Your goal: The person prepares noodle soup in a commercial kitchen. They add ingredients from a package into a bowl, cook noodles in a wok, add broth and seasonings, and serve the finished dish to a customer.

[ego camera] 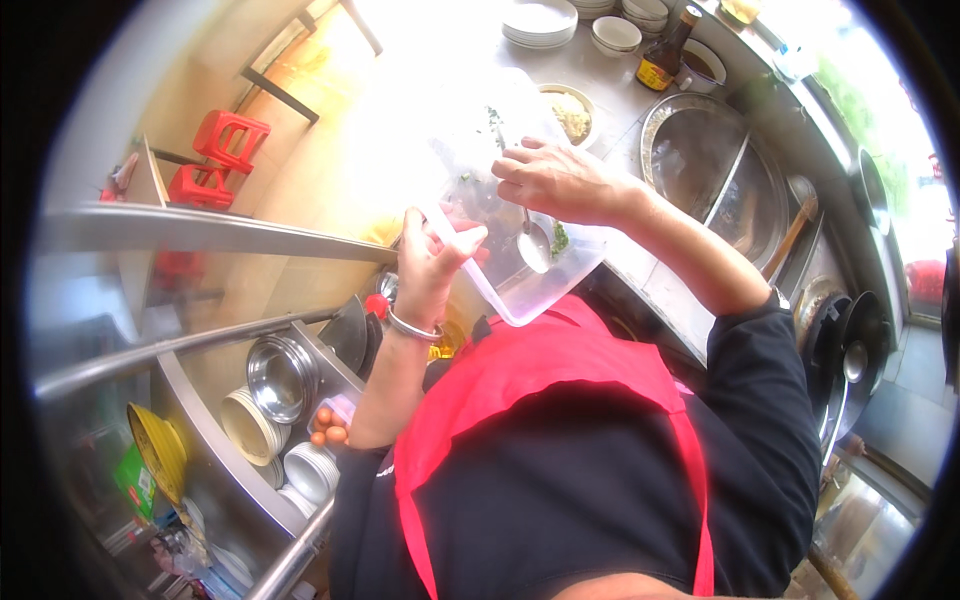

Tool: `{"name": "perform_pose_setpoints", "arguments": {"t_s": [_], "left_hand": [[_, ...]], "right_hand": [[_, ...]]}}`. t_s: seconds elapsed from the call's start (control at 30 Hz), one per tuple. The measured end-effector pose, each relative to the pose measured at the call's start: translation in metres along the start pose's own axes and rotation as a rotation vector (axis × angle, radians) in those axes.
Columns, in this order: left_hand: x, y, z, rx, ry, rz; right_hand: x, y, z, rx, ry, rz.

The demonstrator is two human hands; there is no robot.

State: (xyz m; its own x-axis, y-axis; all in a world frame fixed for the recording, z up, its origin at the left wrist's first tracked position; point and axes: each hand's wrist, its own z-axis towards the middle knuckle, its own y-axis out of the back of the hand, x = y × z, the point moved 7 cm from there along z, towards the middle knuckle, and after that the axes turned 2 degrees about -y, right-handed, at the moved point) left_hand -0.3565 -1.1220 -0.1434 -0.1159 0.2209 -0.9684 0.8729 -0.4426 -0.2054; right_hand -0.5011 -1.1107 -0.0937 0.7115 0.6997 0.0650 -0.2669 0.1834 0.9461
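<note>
My left hand [435, 251] grips the near left rim of a translucent plastic container [559, 289], thumb over the edge. Above the container my right hand [555, 180] is palm down with its fingers curled. A metal spoon [534, 249] slants inside the container, its bowl towards me. Its handle passes beneath my right hand, which hides whether the fingers hold it. Chopped green herbs [559, 238] lie by the spoon's bowl, and more green bits [493, 124] show near my right fingertips. Just beyond the container stands a bowl of pale food [568, 114], possibly noodles.
To the right, a round divided pot [694, 161] is set into the counter. Stacked plates [538, 21], a brown sauce bottle [664, 56] and a cup of dark liquid [701, 66] stand behind. A shelf at left holds metal bowls [281, 379] and eggs [330, 427]. Glare whitens the top.
</note>
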Motion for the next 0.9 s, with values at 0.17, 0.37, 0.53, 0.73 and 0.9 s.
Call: {"name": "perform_pose_setpoints", "arguments": {"t_s": [0.17,0.37,0.53,0.73,0.9], "left_hand": [[-0.001,-0.024,0.040,0.053,0.097,0.114],[-0.005,-0.019,0.109,-0.102,-0.150,0.487],[-0.012,-0.037,0.162,-0.236,-0.344,0.826],[0.014,-0.036,0.226,-0.380,-0.386,1.064],[0.016,-0.049,0.259,-0.403,-0.324,1.162]], "right_hand": [[-0.032,-0.003,-0.021,-0.008,0.201,0.069],[-0.088,0.033,-0.019,0.066,-0.010,-0.045],[-0.144,0.039,-0.088,-0.025,-0.547,-0.173],[-0.130,0.007,-0.194,-0.048,-1.005,0.097],[-0.104,-0.016,-0.249,-0.023,-1.227,0.202]]}}
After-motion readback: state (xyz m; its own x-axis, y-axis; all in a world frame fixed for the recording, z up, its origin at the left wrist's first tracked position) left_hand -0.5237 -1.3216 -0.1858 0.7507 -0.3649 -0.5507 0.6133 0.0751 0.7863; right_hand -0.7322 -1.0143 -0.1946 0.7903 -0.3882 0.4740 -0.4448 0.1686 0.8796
